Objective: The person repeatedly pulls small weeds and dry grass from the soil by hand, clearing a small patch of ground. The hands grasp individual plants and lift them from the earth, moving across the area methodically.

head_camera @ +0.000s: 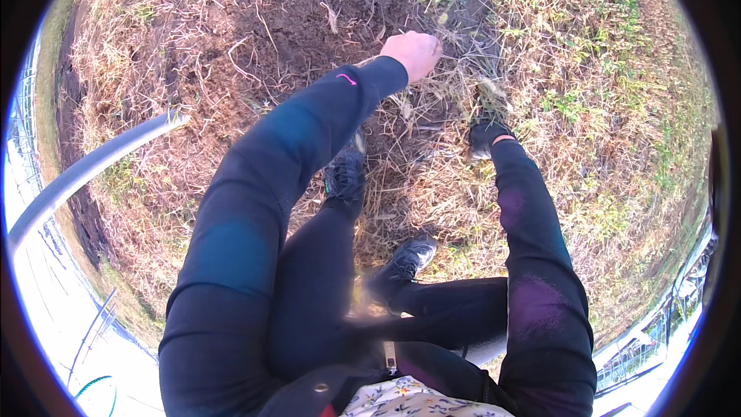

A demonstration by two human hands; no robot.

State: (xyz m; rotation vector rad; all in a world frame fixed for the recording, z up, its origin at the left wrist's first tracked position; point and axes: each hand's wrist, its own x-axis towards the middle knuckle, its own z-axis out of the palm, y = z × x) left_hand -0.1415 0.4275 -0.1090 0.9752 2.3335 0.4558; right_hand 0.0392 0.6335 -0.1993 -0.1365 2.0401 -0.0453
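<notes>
My left hand (411, 55), bare below a dark sleeve, is curled into a fist low over dry stalks and dark soil (347, 6). Its fingers are mostly turned away, so what they hold is hidden; a thin pale stem or stick shows beside the wrist. Lower and to the right, my right hand (485, 138) wears a dark glove, with bare skin at the wrist. It closes around the base of a clump of weeds (491, 99) with dry and green stems. Dry grass (428, 185) covers the ground beneath both arms.
One black shoe (345, 176) stands between my arms, another (412, 256) farther back. A curved grey pipe (92, 165) comes in from the left. Green weeds (567, 105) grow amid straw at the right. Pale structures with thin bars show at the lower rims.
</notes>
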